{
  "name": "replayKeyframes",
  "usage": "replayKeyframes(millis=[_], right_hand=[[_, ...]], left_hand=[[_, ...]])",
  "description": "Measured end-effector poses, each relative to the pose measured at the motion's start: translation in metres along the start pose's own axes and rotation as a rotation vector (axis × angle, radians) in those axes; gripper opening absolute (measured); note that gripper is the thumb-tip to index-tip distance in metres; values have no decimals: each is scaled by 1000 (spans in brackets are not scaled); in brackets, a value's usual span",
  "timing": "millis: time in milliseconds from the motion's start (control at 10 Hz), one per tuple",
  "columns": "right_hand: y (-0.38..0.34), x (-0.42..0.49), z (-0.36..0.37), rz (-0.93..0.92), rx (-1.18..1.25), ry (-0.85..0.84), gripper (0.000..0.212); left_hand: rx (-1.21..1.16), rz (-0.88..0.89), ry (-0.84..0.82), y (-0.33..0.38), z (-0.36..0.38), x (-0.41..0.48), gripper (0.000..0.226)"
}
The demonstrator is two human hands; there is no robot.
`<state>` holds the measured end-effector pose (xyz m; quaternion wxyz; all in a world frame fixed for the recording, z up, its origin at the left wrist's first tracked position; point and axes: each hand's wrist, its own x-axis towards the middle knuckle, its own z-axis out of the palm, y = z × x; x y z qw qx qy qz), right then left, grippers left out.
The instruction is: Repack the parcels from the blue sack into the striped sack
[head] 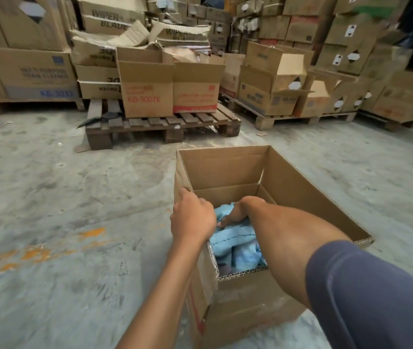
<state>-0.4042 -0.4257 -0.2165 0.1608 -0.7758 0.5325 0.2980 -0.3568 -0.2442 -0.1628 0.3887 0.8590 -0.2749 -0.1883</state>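
An open cardboard box stands on the concrete floor right in front of me. Crumpled inside it lies the light blue sack. My left hand is closed over the box's left wall at its top edge, and may also pinch the sack's rim there. My right hand reaches down into the box and grips a fold of the blue sack. No parcels and no striped sack are visible.
A wooden pallet with two open cartons stands a short way beyond the box. More pallets stacked with cartons line the back and right. Bare concrete floor with orange paint marks stretches to the left.
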Motion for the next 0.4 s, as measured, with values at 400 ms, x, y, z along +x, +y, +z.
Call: replayKeyframes(millis=[400], right_hand=[[48, -186, 14, -439, 74, 460, 83]], left_hand=[[105, 264, -72, -10, -96, -76, 50]])
